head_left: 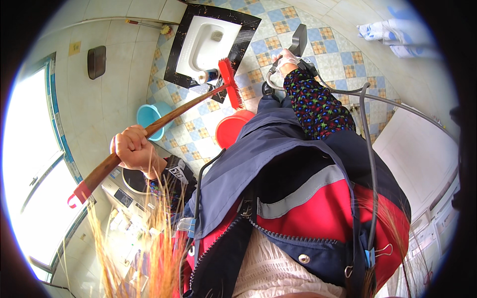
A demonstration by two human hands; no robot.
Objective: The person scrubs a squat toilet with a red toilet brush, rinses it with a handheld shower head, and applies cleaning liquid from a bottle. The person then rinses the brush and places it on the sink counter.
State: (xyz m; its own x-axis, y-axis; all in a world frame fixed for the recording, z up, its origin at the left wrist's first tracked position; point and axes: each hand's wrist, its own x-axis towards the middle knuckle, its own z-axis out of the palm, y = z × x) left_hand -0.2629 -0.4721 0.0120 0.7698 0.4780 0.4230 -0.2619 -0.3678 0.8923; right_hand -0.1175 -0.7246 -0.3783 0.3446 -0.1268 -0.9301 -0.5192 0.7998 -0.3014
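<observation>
My left hand [132, 151] grips the wooden handle [179, 108] of a push broom, near its upper end, where red tape is wrapped. The broom's red bristle head [231, 83] is beside the near right corner of a white squat toilet [192, 48] set in a black stone border. My right hand [287, 61] is closed around a dark rectangular shower head [299, 39], partly hidden by my patterned sleeve. A flexible metal hose [274, 83] curves below that hand. Whether water runs cannot be told.
A bottle [208, 76] lies at the toilet's near edge. A light blue bucket [147, 115] and a red basin [231, 130] stand on the tiled floor [287, 26]. Grey hose [395, 100] crosses at right. A window [29, 149] is left; a patterned cloth [395, 31] hangs right.
</observation>
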